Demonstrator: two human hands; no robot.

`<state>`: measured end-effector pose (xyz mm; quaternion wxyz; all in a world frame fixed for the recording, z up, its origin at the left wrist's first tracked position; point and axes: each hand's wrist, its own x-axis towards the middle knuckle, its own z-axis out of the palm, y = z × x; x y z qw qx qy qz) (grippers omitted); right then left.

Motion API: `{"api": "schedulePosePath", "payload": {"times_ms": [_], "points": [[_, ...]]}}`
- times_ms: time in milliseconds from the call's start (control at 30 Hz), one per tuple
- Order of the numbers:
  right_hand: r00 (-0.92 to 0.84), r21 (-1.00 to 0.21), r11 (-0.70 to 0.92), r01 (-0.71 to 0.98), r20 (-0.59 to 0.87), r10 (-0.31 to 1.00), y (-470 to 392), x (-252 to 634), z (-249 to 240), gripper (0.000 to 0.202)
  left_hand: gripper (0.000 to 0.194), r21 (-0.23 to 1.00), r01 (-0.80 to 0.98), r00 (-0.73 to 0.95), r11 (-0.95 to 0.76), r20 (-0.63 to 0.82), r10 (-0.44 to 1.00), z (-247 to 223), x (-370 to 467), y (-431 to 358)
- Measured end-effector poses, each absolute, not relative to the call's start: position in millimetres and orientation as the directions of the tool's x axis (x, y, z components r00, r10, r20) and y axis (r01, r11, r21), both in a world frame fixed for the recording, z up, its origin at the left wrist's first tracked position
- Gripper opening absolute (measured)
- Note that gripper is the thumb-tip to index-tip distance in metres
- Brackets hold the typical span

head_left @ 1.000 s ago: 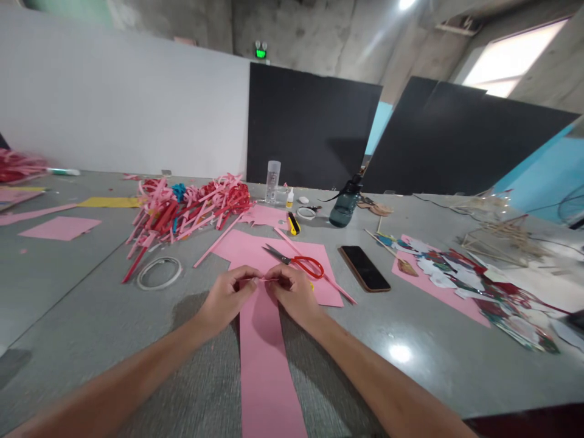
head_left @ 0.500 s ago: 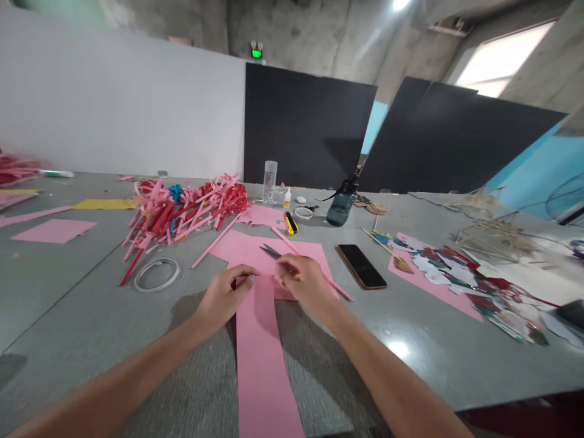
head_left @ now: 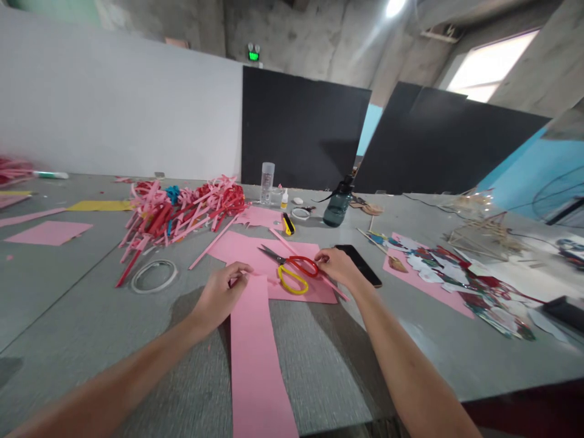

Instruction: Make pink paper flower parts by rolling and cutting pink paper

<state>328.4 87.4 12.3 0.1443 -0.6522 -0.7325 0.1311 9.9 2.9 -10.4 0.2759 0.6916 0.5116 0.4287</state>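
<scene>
Left hand (head_left: 221, 295) pinches top end of long pink paper strip (head_left: 255, 353), fingers closed; right hand (head_left: 338, 266), fingers half curled, at red-and-yellow-handled scissors (head_left: 281, 260) lying on pink paper sheet (head_left: 232, 246), grip unclear. Strip runs down grey desk (head_left: 137, 328). Clear plastic cylinder (head_left: 267, 182) bears print too small to read.

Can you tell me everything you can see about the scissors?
The scissors have dark, pointed blades that look like metal, and two loops, one red and one yellow, probably plastic. The blades look slightly parted. They lie on the pink paper, tips pointing away and left, the red loop over a thin pink stick. The right hand is right by the red loop; I can't tell if it touches.
</scene>
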Motion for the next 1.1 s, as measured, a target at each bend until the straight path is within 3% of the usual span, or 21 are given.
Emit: {"api": "schedulePosePath", "payload": {"times_ms": [333, 567, 633, 700, 767, 833, 967, 1100], "points": [[-0.291, -0.424, 0.233, 0.875, -0.077, 0.954, 76.6, 323.2, 23.2, 0.034, 0.023, 0.788, 0.512, 0.15, -0.342, 0.31, 0.939, -11.5, 6.8, 4.1], [-0.189, -0.403, 0.169, 0.9, -0.01, 0.982, 79.5, 324.9, 23.4, 0.029, 0.023, 0.765, 0.541, 0.155, -0.349, 0.317, 0.936, -11.1, 7.4, 2.6], [-0.164, -0.481, 0.158, 0.862, 0.031, 0.986, 80.7, 324.8, 25.6, 0.029, 0.023, 0.758, 0.548, 0.163, -0.354, 0.318, 0.934, -11.2, 7.3, 2.5], [-0.156, -0.674, 0.15, 0.723, 0.052, 0.986, 78.8, 321.3, 29.8, 0.026, 0.023, 0.744, 0.568, 0.166, -0.352, 0.315, 0.934, -11.7, 6.9, 2.8], [-0.187, -0.884, 0.106, 0.454, 0.022, 0.982, 73.8, 314.4, 35.2, 0.023, 0.023, 0.723, 0.605, 0.157, -0.335, 0.304, 0.94, -12.5, 6.4, 3.4], [-0.252, -0.983, 0.024, 0.182, -0.023, 0.968, 67.1, 305.4, 40.6, 0.021, 0.023, 0.703, 0.637, 0.142, -0.317, 0.296, 0.944, -13.1, 5.9, 4.3], [-0.313, -0.981, -0.121, -0.153, -0.068, 0.947, 56.1, 287.1, 45.0, 0.026, 0.024, 0.705, 0.634, 0.14, -0.317, 0.299, 0.944, -13.5, 5.7, 5.7], [-0.354, -0.934, -0.194, -0.301, -0.08, 0.932, 51.5, 272.3, 39.4, 0.028, 0.025, 0.706, 0.636, 0.15, -0.312, 0.283, 0.947, -12.0, 6.1, 4.9]]}}
